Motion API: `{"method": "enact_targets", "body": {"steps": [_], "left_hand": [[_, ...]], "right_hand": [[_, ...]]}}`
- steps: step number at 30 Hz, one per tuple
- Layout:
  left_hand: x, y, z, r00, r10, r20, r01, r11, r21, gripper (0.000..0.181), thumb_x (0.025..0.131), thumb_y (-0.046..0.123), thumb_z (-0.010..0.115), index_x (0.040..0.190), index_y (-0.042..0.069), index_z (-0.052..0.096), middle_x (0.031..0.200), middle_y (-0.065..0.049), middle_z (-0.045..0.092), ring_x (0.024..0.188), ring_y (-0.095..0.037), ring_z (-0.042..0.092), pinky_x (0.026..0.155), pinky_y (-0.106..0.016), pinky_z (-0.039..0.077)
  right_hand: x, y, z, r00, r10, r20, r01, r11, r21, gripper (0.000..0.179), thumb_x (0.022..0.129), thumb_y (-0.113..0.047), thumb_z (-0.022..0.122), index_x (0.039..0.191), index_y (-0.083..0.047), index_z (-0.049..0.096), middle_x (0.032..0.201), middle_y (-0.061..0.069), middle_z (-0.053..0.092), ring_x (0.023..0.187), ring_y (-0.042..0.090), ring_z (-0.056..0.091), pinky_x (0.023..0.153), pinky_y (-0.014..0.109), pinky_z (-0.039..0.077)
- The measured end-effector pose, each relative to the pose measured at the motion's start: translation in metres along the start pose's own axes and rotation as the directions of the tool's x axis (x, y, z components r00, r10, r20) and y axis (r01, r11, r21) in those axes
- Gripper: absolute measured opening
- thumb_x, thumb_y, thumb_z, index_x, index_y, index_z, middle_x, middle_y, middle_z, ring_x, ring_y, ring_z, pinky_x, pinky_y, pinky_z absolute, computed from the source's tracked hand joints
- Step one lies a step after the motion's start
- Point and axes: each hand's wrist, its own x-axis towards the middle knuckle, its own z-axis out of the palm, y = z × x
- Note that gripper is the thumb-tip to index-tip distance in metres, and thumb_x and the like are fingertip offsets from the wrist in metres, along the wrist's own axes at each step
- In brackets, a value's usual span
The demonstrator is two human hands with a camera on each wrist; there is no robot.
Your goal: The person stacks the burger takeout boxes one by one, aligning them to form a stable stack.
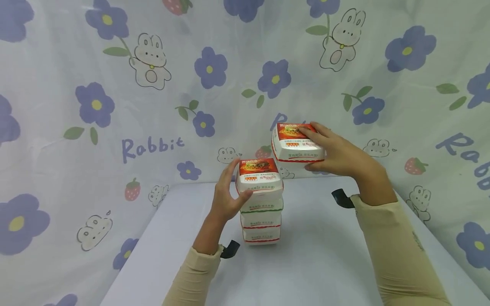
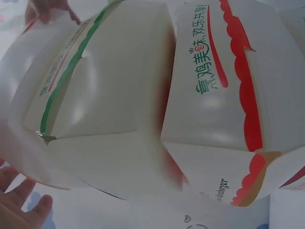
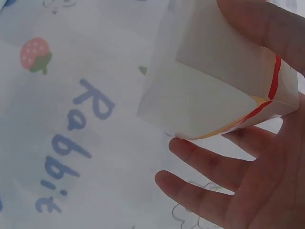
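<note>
Several white burger boxes (image 1: pixel 262 221) stand in one stack on the white table (image 1: pixel 314 255). A burger picture on red covers the lid of the topmost burger box (image 1: pixel 260 178). My left hand (image 1: pixel 226 195) holds this top box, thumb on its front and fingers along its left side. Beneath it, one box has a green wavy edge (image 2: pixel 66 81); a lower one has a red edge (image 2: pixel 245 90). Up and to the right of the stack, my right hand (image 1: pixel 337 153) grips another burger box (image 1: pixel 296 146) in the air, the thumb underside partly hidden in the head view.
Behind the table hangs a pale cloth (image 1: pixel 229 102) printed with purple flowers, rabbits, strawberries and lettering. It also runs along both sides. A black strap end (image 1: pixel 229 250) juts from the left cuff, and another strap end (image 1: pixel 342 198) from the right cuff.
</note>
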Motion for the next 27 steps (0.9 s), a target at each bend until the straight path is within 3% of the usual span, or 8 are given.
{"method": "enact_targets", "body": {"steps": [9, 16, 21, 27], "left_hand": [[0.005, 0.003, -0.002, 0.999, -0.044, 0.014, 0.043, 0.999, 0.008, 0.089, 0.087, 0.068, 0.052, 0.152, 0.012, 0.031, 0.154, 0.000, 0.033, 0.141, -0.020, 0.031, 0.104, -0.057, 0.036], [0.007, 0.003, -0.001, 0.999, -0.038, 0.016, 0.039, 0.999, -0.007, 0.090, 0.087, 0.067, 0.053, 0.152, 0.009, 0.031, 0.153, -0.010, 0.035, 0.141, -0.021, 0.030, 0.104, -0.056, 0.036], [0.010, 0.002, -0.003, 1.000, -0.018, 0.002, 0.018, 1.000, -0.003, 0.090, 0.087, 0.066, 0.052, 0.151, 0.007, 0.031, 0.153, -0.006, 0.036, 0.140, -0.022, 0.033, 0.105, -0.058, 0.035], [0.013, 0.002, -0.006, 1.000, -0.021, -0.012, 0.021, 1.000, 0.010, 0.088, 0.087, 0.068, 0.050, 0.153, 0.014, 0.028, 0.154, 0.000, 0.034, 0.141, -0.022, 0.031, 0.108, -0.056, 0.030]], "right_hand": [[0.014, -0.022, 0.010, 0.999, -0.026, 0.023, 0.025, 0.999, 0.048, 0.099, 0.078, -0.031, 0.083, 0.154, -0.044, 0.020, 0.162, 0.001, 0.009, 0.142, 0.042, 0.019, 0.101, 0.065, 0.033], [0.022, -0.038, 0.018, 0.995, -0.103, 0.014, 0.102, 0.993, 0.065, 0.099, 0.077, -0.034, 0.082, 0.154, -0.042, 0.021, 0.161, 0.001, 0.013, 0.139, 0.039, 0.027, 0.100, 0.062, 0.037], [0.025, -0.047, 0.024, 0.993, -0.115, 0.008, 0.115, 0.991, 0.062, 0.100, 0.076, -0.035, 0.083, 0.153, -0.043, 0.021, 0.161, 0.000, 0.014, 0.139, 0.038, 0.028, 0.100, 0.062, 0.038], [0.028, -0.055, 0.031, 0.994, -0.112, 0.016, 0.111, 0.991, 0.068, 0.100, 0.075, -0.037, 0.084, 0.153, -0.044, 0.021, 0.162, -0.002, 0.011, 0.140, 0.039, 0.026, 0.099, 0.062, 0.039]]}}
